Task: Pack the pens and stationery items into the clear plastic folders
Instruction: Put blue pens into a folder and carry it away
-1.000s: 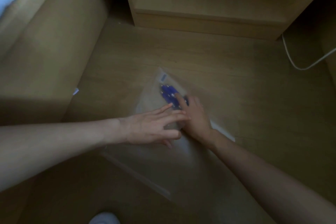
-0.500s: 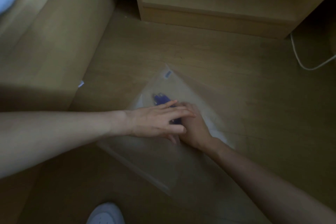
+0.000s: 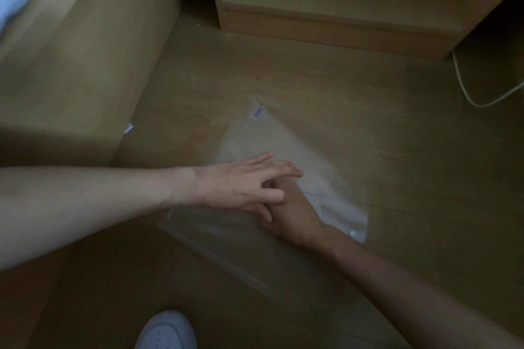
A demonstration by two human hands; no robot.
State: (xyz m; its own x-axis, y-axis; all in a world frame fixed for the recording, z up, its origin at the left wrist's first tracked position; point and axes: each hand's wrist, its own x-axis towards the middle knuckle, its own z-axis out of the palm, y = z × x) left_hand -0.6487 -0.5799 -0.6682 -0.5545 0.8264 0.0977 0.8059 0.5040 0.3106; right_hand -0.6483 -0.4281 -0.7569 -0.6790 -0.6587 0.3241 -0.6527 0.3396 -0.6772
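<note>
- Though no pens show at this moment, one clear plastic folder (image 3: 286, 150) lies flat on the floor, so packing looks partly done at most; other folders or stationery are not in view.
- On the folder's near half, the left hand (image 3: 241, 184) lies flat with fingers spread, holding nothing.
- Beneath it, the right hand (image 3: 292, 212) is largely covered; I cannot tell its grip or what it holds.

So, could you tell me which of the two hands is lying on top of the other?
The left hand, reaching in from the left, lies on top; its fingers cross over the right hand on the clear plastic folder.
</note>
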